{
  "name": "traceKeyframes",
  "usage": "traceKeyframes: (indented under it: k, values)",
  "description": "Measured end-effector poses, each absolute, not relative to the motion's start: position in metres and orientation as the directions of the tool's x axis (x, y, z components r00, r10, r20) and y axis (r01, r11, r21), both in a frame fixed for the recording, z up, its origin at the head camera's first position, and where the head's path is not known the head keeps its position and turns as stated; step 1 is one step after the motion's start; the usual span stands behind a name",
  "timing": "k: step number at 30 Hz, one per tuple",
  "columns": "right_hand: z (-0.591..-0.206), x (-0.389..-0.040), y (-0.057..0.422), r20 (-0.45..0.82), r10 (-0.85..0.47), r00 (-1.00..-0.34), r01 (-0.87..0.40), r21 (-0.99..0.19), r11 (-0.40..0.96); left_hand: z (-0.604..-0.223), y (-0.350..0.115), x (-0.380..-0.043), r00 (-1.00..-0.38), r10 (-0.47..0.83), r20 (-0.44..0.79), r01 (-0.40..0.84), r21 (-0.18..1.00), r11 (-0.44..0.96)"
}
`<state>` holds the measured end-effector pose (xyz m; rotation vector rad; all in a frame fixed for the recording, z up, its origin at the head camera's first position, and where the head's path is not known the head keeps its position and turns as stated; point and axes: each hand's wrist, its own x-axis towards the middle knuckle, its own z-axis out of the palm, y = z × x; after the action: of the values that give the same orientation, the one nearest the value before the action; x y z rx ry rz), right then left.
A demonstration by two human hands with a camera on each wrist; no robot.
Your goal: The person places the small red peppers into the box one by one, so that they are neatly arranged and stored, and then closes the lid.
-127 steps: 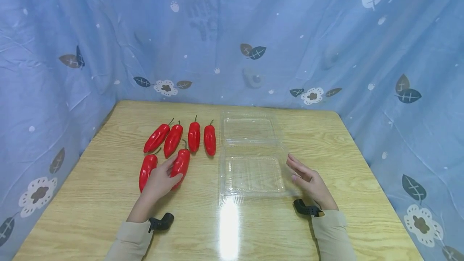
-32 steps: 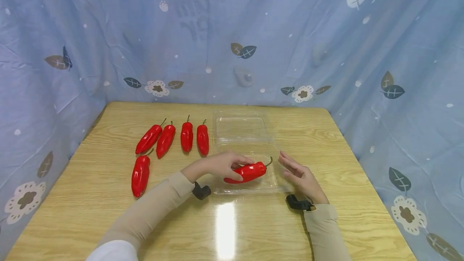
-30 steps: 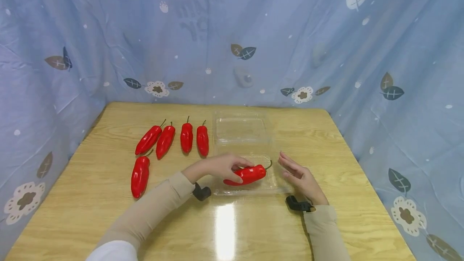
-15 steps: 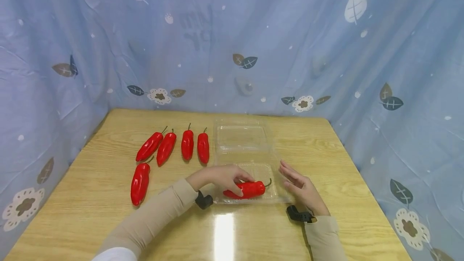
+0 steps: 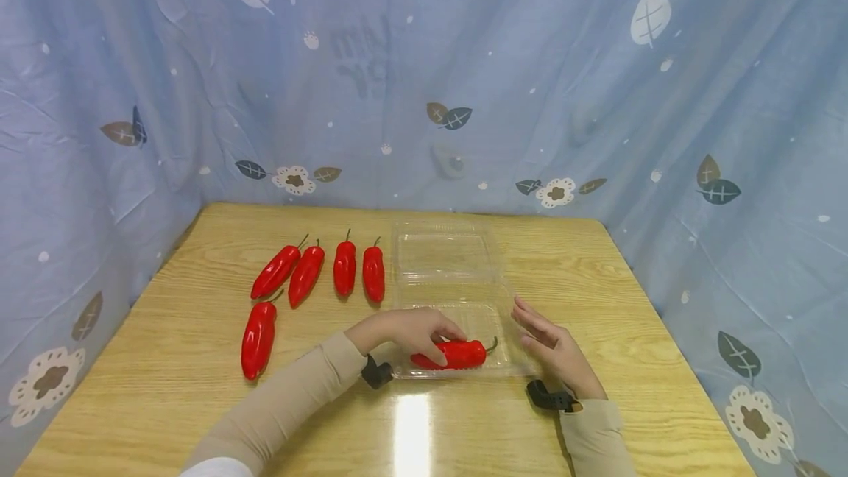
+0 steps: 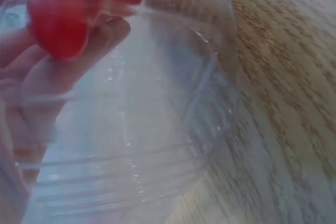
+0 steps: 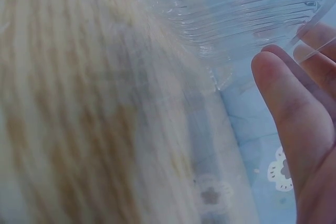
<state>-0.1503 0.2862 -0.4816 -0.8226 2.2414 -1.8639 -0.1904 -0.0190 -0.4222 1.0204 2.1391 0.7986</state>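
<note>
Red pepper (image 5: pixel 467 354) in the near half of our clear box (image 5: pixel 464 376) seems light, firm and slick, best held mid-body, where our left hand (image 5: pixel 420 330) grips it, our right hand (image 5: pixel 559 352) relaxed at the box's side.

From the head we look down the tabletop (image 5: pixel 636 344) to its far edge; close wrist views share the container (image 5: pixel 450 291).

The left hand (image 5: pixel 419 331) has carried a pepper (image 5: pixel 467 353) from beside the others into the box (image 5: pixel 473 316) — it now lies crosswise.
</note>
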Motion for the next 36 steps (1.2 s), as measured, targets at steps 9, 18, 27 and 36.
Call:
traceKeyframes:
  k: [9, 18, 27, 36]
  values:
    - [-0.483, -0.152, 0.288, 0.244, -0.465, -0.851, -0.324, -0.941, 0.100, -0.428, -0.017, -0.193, -0.508, 0.813, -0.285, 0.442, 0.724, 0.530]
    - [-0.482, -0.152, 0.288, 0.251, -0.459, -0.852, -0.327, -0.940, 0.092, -0.432, -0.017, -0.194, -0.501, 0.810, -0.305, 0.448, 0.709, 0.544]
    - [-0.487, -0.154, 0.288, 0.267, -0.466, -0.844, -0.345, -0.935, 0.089, -0.435, -0.016, -0.191, -0.512, 0.804, -0.302, 0.518, 0.638, 0.570]
    - [-0.488, -0.153, 0.289, 0.262, -0.464, -0.846, -0.341, -0.935, 0.095, -0.434, -0.015, -0.188, -0.526, 0.791, -0.311, 0.556, 0.579, 0.597]
